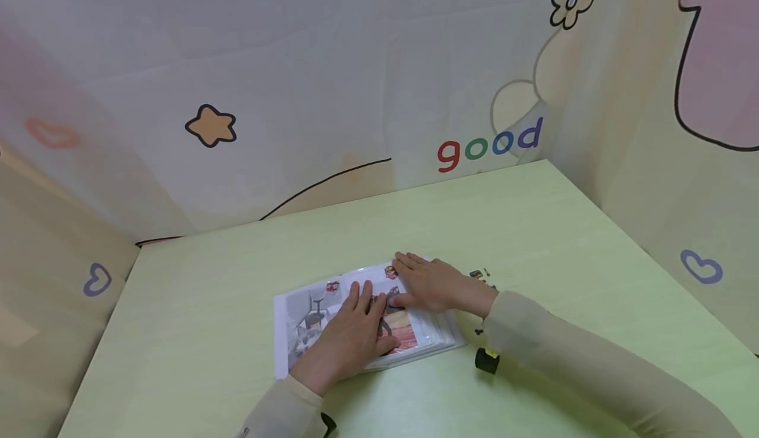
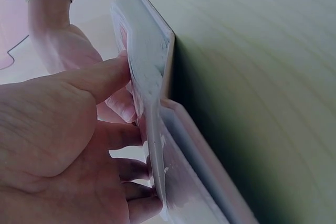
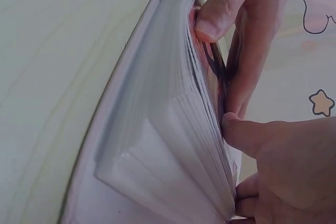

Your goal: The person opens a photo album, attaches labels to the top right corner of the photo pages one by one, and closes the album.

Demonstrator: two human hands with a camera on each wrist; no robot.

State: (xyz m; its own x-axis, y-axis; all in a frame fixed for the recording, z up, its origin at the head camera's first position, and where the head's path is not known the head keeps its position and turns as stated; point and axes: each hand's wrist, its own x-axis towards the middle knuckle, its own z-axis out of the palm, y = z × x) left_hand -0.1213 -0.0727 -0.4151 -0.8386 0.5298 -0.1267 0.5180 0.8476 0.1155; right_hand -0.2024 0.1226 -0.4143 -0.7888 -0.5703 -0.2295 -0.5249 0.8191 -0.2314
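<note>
An open album (image 1: 281,339) with clear glossy pages and a pale cover lies on the table. Its left page has a grey picture, its right page a red-and-pink one. Across the middle, near the fold, my left hand (image 1: 350,336) rests with fingers extended over the right page. My right hand (image 1: 429,286) presses on the upper part of that page, fingers straight and thumb pointing to the left hand. In the right wrist view the stack of pages (image 3: 157,119) fans out beneath both hands. The left thumb (image 2: 113,72) touches the page in the left wrist view.
Small colourful cut-out pieces (image 1: 476,274) lie on the pale green table (image 1: 196,319) right of the album, partly hidden by the right forearm. A small black object (image 1: 486,361) with a yellow patch shows beside the right sleeve. A printed curtain (image 1: 326,95) stands behind.
</note>
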